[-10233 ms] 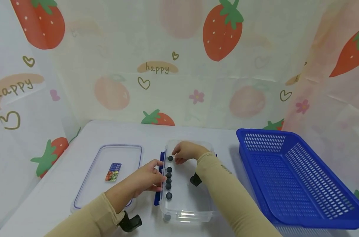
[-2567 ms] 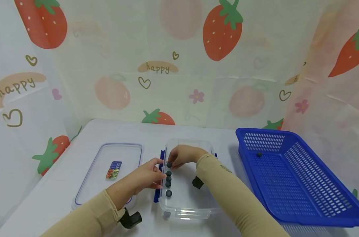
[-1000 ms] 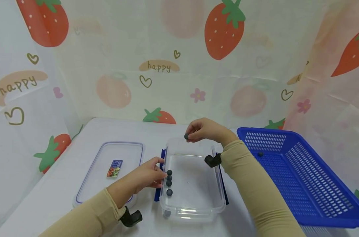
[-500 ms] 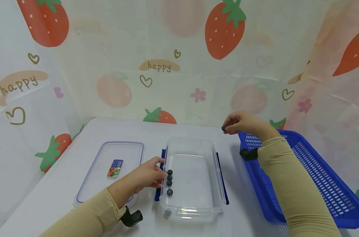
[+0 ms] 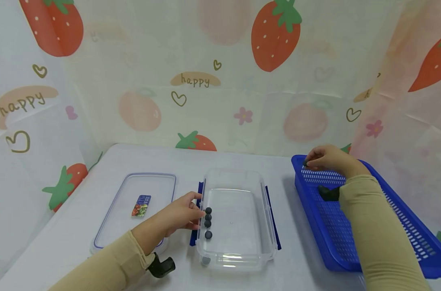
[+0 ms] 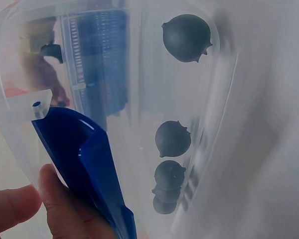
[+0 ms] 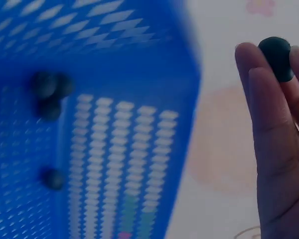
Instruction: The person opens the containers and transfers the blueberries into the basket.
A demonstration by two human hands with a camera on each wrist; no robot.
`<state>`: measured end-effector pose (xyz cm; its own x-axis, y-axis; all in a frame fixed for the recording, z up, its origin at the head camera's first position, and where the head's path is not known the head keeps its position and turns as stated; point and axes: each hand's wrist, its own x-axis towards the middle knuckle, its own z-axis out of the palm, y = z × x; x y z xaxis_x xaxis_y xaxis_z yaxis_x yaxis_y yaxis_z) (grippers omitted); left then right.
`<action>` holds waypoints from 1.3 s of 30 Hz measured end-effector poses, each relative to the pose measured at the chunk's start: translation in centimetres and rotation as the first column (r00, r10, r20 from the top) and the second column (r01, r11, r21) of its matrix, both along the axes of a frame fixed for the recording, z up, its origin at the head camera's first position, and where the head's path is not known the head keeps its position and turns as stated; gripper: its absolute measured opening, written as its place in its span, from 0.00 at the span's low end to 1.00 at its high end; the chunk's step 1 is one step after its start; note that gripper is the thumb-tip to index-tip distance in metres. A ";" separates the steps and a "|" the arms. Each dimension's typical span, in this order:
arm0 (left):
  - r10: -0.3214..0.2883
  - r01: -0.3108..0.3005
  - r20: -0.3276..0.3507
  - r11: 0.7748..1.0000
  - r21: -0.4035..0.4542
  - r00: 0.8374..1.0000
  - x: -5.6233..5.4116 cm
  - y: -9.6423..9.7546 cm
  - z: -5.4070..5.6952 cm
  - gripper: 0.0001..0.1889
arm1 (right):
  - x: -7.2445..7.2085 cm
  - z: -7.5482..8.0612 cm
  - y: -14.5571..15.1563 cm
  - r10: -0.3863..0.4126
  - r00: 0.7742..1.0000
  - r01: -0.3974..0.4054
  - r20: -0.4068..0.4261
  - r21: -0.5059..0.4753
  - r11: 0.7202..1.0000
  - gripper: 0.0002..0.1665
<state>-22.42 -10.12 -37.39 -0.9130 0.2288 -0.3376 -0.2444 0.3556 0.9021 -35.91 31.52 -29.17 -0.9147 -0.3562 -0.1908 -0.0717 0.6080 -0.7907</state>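
Note:
A clear plastic food container [image 5: 238, 226] with blue side latches stands mid-table. Several dark, round blueberries [image 5: 208, 235] line its left side; small crown points show on the blueberries [image 6: 187, 38] in the left wrist view. My left hand [image 5: 184, 212] grips the container's left wall beside the blue latch [image 6: 84, 159]. Between thumb and fingertips, my right hand [image 5: 331, 158] pinches one blueberry [image 7: 276, 57] above the far left corner of a blue perforated basket [image 5: 315, 238]. Several other blueberries [image 7: 45, 84] lie in the basket, blurred in the right wrist view.
A clear lid [image 5: 115, 218] with a blue seal and a colourful label [image 5: 141, 205] lies left of the container. White cloth covers the table [image 5: 191, 161]. A strawberry-print curtain [image 5: 151, 48] rises behind and along both sides.
My right hand has picked blueberries from the container's row, which is shorter now. In the last second it has carried one rightward to the basket. My left hand has stayed at the container.

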 end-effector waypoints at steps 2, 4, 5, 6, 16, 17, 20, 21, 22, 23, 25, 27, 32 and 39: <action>0.001 -0.001 0.002 1.000 -0.003 1.000 0.0 0.0 0.0 0.30 | 0.0 -0.5 0.6 -0.017 1.000 0.017 0.007 0.018 1.000 0.16; 0.002 -0.002 0.003 1.000 -0.005 1.000 -0.1 0.0 0.0 0.30 | -0.1 -1.1 1.1 -0.033 0.999 0.033 0.015 0.048 0.998 0.15; 0.003 -0.003 0.003 1.000 -0.006 1.000 0.0 0.0 0.0 0.30 | -0.2 -1.4 1.3 -0.040 0.999 0.038 0.023 0.052 0.998 0.15; 0.004 -0.004 0.003 1.000 -0.005 1.000 0.0 0.0 0.0 0.30 | -0.2 -1.7 1.5 -0.045 0.999 0.043 0.029 0.055 0.998 0.14; -0.003 0.003 0.009 1.000 0.000 1.000 -0.1 -0.1 0.1 0.30 | -0.5 -3.2 2.7 -0.053 0.997 0.050 0.058 0.039 0.998 0.15; -0.004 0.004 0.008 1.000 0.000 1.000 -0.1 -0.1 0.1 0.30 | -0.5 -3.2 2.7 -0.050 0.997 0.048 0.053 0.039 0.998 0.16; -0.004 0.004 0.007 1.000 0.002 1.000 -0.2 -0.2 0.1 0.30 | -0.6 -3.2 2.9 -0.043 0.998 0.042 0.046 0.030 0.999 0.16; -0.004 0.004 0.006 1.000 0.003 1.000 -0.2 -0.2 0.1 0.30 | -0.6 -3.2 2.9 -0.044 0.998 0.043 0.048 0.025 0.999 0.17; -0.004 0.004 0.006 1.000 0.005 1.000 -0.3 -0.2 0.1 0.30 | -0.5 -3.2 3.0 -0.048 0.997 0.047 0.053 0.017 0.999 0.18; -0.003 0.003 0.005 1.000 0.004 1.000 -0.3 -0.1 0.1 0.30 | -0.5 -3.2 3.0 -0.051 0.997 0.051 0.058 0.007 0.999 0.18; -0.003 0.003 0.003 1.000 0.004 1.000 -0.3 -0.1 0.1 0.30 | -0.4 -3.1 3.1 -0.060 0.996 0.062 0.073 -0.021 0.998 0.20; -0.005 0.005 0.002 1.000 0.008 1.000 -0.3 -0.1 0.0 0.30 | -0.3 -2.9 3.1 -0.066 0.995 0.069 0.075 -0.036 0.997 0.21; -0.008 0.008 0.000 1.000 0.016 1.000 -0.3 -0.1 0.0 0.29 | -0.1 -1.6 2.1 -0.052 0.998 0.054 0.039 -0.062 0.997 0.22; -0.009 0.009 0.001 1.000 0.017 1.000 -0.4 -0.2 -0.1 0.29 | 0.0 0.9 -2.8 0.015 1.000 -0.016 -0.019 -0.040 0.999 0.21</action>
<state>-22.77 -10.30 -37.54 -0.9106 0.2426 -0.3347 -0.2426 0.3420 0.9079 -35.89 28.73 -28.28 -0.9124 -0.3774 -0.1585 -0.0963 0.5743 -0.8130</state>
